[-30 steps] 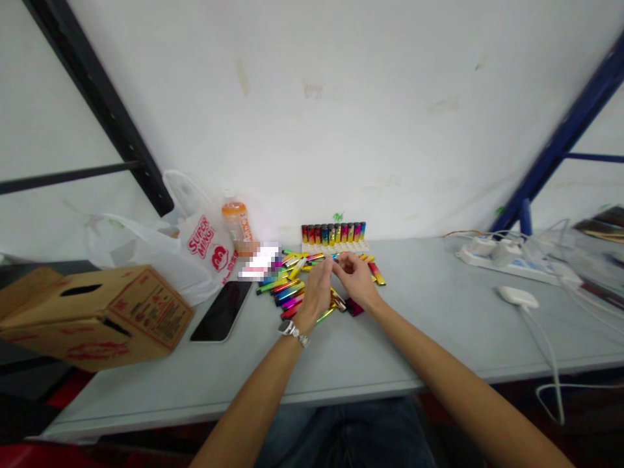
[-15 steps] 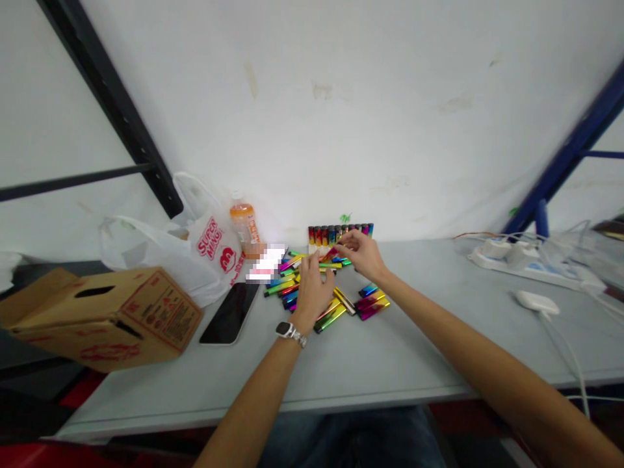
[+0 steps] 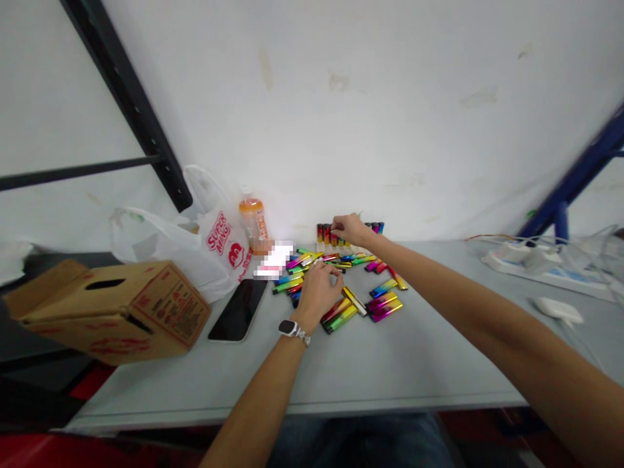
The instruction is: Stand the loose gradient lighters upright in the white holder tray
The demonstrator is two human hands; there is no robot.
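My right hand [image 3: 349, 227] is at the back row of upright lighters [image 3: 327, 235], its fingers pinched on a lighter, mostly hidden behind them. The row has black tops and shiny red, yellow and blue bodies, in a pale holder [image 3: 322, 248] against the wall. Over the loose pile of lighters [image 3: 292, 283] rests my left hand [image 3: 319, 290], fingers bent and thumb apart, with no lighter plainly held. More lighters [image 3: 385, 307] lie flat to the right of that hand, in purple, yellow and blue. A watch [image 3: 288, 328] is on my left wrist.
To the left are a cardboard box [image 3: 166, 312], a white plastic bag [image 3: 199, 253], an orange drink bottle [image 3: 253, 224] and a black phone [image 3: 238, 311]. A power strip [image 3: 546, 273] and a white charger [image 3: 559, 310] with cables lie on the right. The grey tabletop [image 3: 439, 364] ends near my body.
My right hand has moved from above the pile up and back to the upright row. My left hand stays at the pile with its fingers more bent. The view has shifted slightly.
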